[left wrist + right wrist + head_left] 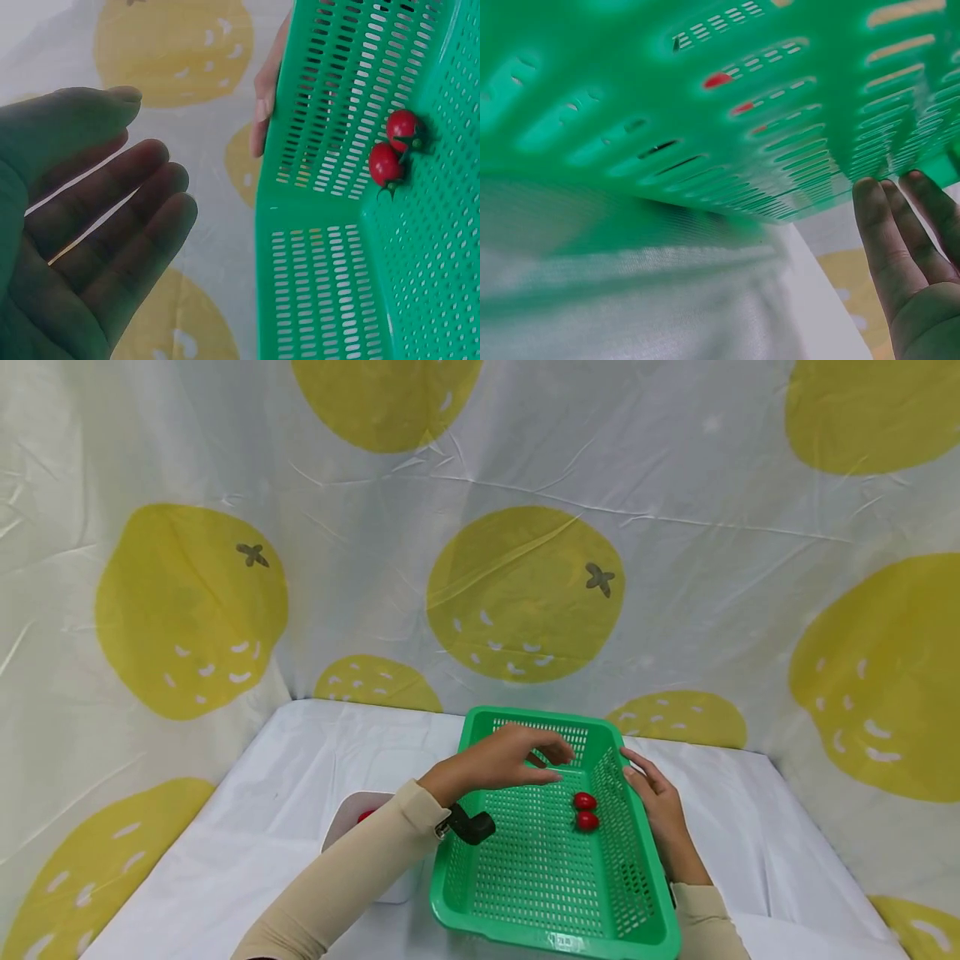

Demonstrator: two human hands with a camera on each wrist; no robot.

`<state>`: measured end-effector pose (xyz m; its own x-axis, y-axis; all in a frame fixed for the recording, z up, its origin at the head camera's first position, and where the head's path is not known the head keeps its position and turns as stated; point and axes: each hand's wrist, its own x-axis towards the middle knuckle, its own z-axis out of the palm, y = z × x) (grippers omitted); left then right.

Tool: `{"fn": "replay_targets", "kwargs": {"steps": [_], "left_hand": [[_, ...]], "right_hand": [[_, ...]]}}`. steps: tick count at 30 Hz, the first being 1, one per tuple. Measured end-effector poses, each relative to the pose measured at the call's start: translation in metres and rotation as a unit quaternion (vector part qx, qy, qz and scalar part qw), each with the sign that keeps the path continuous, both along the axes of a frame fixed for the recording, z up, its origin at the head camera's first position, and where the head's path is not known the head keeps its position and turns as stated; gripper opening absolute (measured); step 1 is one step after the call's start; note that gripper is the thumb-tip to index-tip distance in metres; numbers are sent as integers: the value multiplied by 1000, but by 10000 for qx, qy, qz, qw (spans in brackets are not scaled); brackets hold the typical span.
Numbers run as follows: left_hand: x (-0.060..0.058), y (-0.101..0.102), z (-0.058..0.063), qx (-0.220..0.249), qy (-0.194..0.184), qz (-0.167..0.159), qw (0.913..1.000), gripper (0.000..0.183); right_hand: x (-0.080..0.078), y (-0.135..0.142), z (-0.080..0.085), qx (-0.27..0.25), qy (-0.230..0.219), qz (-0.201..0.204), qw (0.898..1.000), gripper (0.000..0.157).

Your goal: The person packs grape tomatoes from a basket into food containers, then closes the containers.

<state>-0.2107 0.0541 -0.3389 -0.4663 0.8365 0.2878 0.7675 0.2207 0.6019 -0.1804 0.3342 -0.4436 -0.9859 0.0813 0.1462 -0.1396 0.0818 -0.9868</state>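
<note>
My left hand point(517, 758) is over the green plastic basket point(540, 935), its fingers loosely bent with nothing between them. In the left wrist view that hand point(97, 225) is apart from the basket's wall, palm in sight. Two small red cherry tomatoes point(584, 802) with green stems lie side by side on the basket floor, near its right wall. My right hand point(660, 806) rests against the basket's right rim from outside. Seen from the right wrist, its straight fingers point(889, 240) touch the slotted outer wall.
Left of the basket stands a white container point(348, 814) with something red inside, largely hidden behind my left forearm. A white cloth point(285, 777) covers the table. Curtains with yellow fruit prints point(525, 593) hang behind and at both sides.
</note>
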Motion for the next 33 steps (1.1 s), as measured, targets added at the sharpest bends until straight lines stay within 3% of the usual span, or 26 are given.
{"fn": "replay_targets", "kwargs": {"steps": [7, 17, 23, 29, 33], "left_hand": [[-6, 21, -9, -120, -143, 2, 9998, 28], [-10, 50, -26, -517, 43, 44, 9986, 27], [-18, 68, -35, -672, 146, 123, 9976, 28], [-23, 81, -43, -830, -34, 174, 9964, 27], [-26, 84, -50, -890, -97, 260, 9956, 25]], "right_hand": [[-2, -1, -2, -36, -47, -18, 10000, 49], [-9, 3, -12, 43, -122, 75, 9999, 49], [-8, 3, -9, 57, -141, 35, 9999, 49], [-3, 3, -2, 370, -111, -77, 9992, 48], [-1, 1, 1, 226, -169, -67, 9996, 49]]}}
